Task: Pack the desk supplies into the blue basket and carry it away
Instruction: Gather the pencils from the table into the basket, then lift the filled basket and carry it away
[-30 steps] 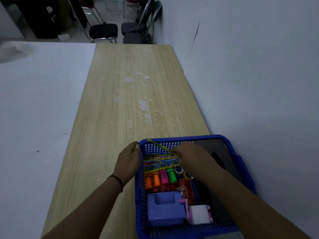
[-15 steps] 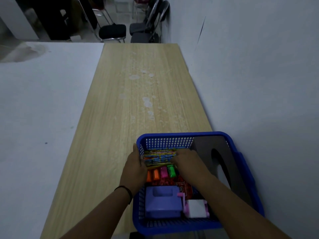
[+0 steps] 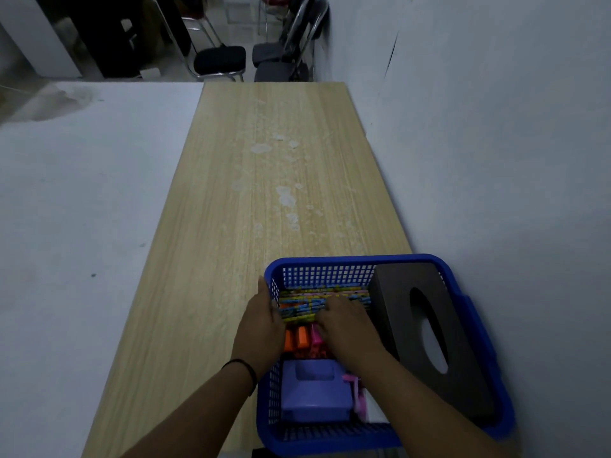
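Left hand (image 3: pixel 261 328) lay flat against the left wall of the blue basket (image 3: pixel 350 259), fingers straight, palm pressed to the mesh from outside w/ the thumb side over the rim. Right hand (image 3: pixel 347 325) was down inside the basket, fingers loosely bent over the bundle of patterned pencils (image 3: pixel 307 300) at the far end; couldn't tell if it pinched any or just pressed them flat.

Basket sat at the near right corner of the wooden desk (image 3: pixel 264 200), its near edge hanging past the desk end. Inside, near side of the pencils: orange and pink highlighters (image 3: pixel 301 338), partly under the hands. Nearer yet, a purple hole punch (image 3: pixel 314 391), w/ a pink-and-white item (image 3: pixel 362 399) just beside it, mostly hidden by the right forearm. Along the basket's right wall, a dark tissue box (image 3: pixel 429 342) leaned tilted, oval slot up.

Packing looked about done; the lift is what's left. Risks, as I judge it: basket overhangs the desk end, so a push from the left palm could tip it off. Tissue box rides high and tilted, so a lopsided lift may let it slide out.
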A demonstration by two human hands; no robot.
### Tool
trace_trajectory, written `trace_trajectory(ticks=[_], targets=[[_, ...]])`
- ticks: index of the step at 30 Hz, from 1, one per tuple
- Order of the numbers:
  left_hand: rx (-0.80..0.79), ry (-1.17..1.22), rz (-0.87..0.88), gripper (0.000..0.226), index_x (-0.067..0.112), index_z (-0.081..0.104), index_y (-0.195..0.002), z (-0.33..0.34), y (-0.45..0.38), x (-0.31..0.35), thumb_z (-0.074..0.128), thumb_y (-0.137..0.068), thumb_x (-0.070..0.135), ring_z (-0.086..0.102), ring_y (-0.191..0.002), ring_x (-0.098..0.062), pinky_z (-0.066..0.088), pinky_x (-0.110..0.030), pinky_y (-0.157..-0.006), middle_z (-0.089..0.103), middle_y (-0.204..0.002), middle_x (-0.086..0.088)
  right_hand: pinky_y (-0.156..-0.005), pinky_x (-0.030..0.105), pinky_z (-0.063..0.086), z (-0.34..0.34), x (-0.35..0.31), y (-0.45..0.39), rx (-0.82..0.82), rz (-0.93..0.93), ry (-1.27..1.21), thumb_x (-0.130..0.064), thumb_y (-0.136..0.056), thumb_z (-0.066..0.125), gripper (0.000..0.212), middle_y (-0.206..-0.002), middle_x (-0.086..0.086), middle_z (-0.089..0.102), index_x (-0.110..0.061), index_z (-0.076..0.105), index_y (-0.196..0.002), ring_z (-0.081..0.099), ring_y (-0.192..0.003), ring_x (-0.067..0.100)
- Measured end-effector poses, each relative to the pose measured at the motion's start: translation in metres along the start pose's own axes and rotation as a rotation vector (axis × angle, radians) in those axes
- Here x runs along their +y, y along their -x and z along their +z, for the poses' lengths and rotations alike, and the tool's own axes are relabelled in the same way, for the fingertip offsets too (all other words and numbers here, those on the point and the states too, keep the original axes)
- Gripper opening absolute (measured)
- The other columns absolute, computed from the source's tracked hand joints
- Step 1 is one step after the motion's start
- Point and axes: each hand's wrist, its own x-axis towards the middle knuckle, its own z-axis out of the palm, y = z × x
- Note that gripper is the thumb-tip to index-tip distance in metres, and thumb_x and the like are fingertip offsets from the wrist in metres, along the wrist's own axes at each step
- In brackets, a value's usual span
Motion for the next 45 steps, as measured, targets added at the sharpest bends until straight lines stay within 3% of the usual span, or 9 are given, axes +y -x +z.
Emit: trace_trajectory(ticks=[7,12,20,23,26,29,37,41,45], targets=[[-0.009,0.009,-0.005,0.046,0.018,0.023,-0.146,-0.001,0.0,0.002,0.03,-0.1,0.018,0.06,-0.08,-0.007,0.044,-0.016,-0.06,0.06,-0.102,-0.002,-0.054,0.025,0.047,0.003,-0.009,0.002,0.112,0.054,-0.079,-0.025,-0.05,0.084,0.026,-0.068,-0.004,0.058,-0.025,0.061,-0.063,0.06,-0.063,0.015],[-0.013,-0.001,0.021,0.044,0.017,0.027,-0.143,-0.003,0.003,0.01,0.031,-0.1,0.013,0.059,-0.071,-0.007,0.042,-0.013,-0.05,0.06,-0.093,0.002,-0.057,0.027,0.042,-0.009,-0.002,0.012,0.223,0.066,-0.204,-0.016,-0.071,0.071,0.012,-0.07,0.0,0.055,-0.017,0.06,-0.067,0.057,-0.066,0.019],[0.009,-0.035,-0.038,0.052,0.017,0.03,-0.14,-0.011,0.006,0.011,0.047,-0.093,0.031,0.058,-0.104,-0.021,0.053,-0.04,-0.084,0.054,-0.126,-0.01,-0.072,0.032,0.046,-0.048,0.057,0.053,0.356,0.342,-0.278,-0.015,-0.089,0.053,0.016,-0.095,0.01,0.055,-0.006,0.064,-0.096,0.053,-0.086,0.022],[0.049,-0.028,-0.138,0.058,0.01,0.035,-0.134,-0.015,0.017,0.015,0.058,-0.087,0.036,0.061,-0.099,-0.025,0.054,-0.04,-0.081,0.056,-0.122,-0.012,-0.076,0.033,0.044,-0.05,0.086,0.076,0.33,0.519,-0.345,-0.014,-0.09,0.053,0.021,-0.104,0.017,0.055,-0.002,0.061,-0.105,0.053,-0.094,0.028],[0.045,-0.075,-0.188,0.021,0.015,0.047,-0.091,-0.019,0.031,0.016,0.061,-0.084,0.027,0.059,-0.069,-0.016,0.053,-0.034,-0.061,0.06,-0.084,-0.004,-0.079,0.035,0.046,-0.048,0.106,0.094,0.257,0.653,-0.369,-0.022,-0.091,0.053,0.027,-0.109,0.019,0.053,-0.001,0.058,-0.108,0.053,-0.098,0.031],[0.048,-0.135,-0.164,0.021,0.022,0.043,-0.072,-0.023,0.034,0.017,0.058,-0.087,0.024,0.054,-0.061,-0.012,0.047,-0.03,-0.056,0.055,-0.07,0.003,-0.076,0.034,0.046,-0.047,0.114,0.102,0.203,0.7,-0.33,-0.03,-0.089,0.056,0.033,-0.109,0.019,0.054,-0.001,0.057,-0.102,0.054,-0.095,0.03],[0.123,-0.143,-0.21,0.026,0.007,0.057,-0.102,-0.04,0.027,0.008,0.055,-0.091,0.031,0.057,-0.072,-0.021,0.046,-0.029,-0.061,0.061,-0.086,-0.007,-0.063,0.03,0.048,-0.041,0.117,0.106,0.038,0.817,-0.511,-0.055,-0.082,0.058,0.057,-0.103,0.016,0.057,-0.004,0.051,-0.107,0.058,-0.086,0.028],[0.039,-0.196,-0.299,0.039,0.008,0.056,-0.091,-0.052,0.025,0.004,0.054,-0.089,0.047,0.063,-0.073,-0.025,0.056,-0.036,-0.067,0.067,-0.087,-0.012,-0.049,0.024,0.036,-0.039,0.111,0.111,-0.011,0.817,-0.89,-0.049,-0.086,0.058,0.043,-0.091,0.011,0.061,-0.008,0.056,-0.1,0.055,-0.071,0.017],[-0.104,-0.152,-0.305,0.026,0.009,0.052,-0.09,-0.059,0.023,0.004,0.056,-0.09,0.035,0.064,-0.08,-0.028,0.058,-0.041,-0.072,0.063,-0.089,-0.012,-0.051,0.026,0.039,-0.039,0.104,0.117,0.082,0.854,-0.981,-0.041,-0.085,0.063,0.037,-0.09,0.011,0.065,-0.007,0.062,-0.099,0.06,-0.075,0.021]])
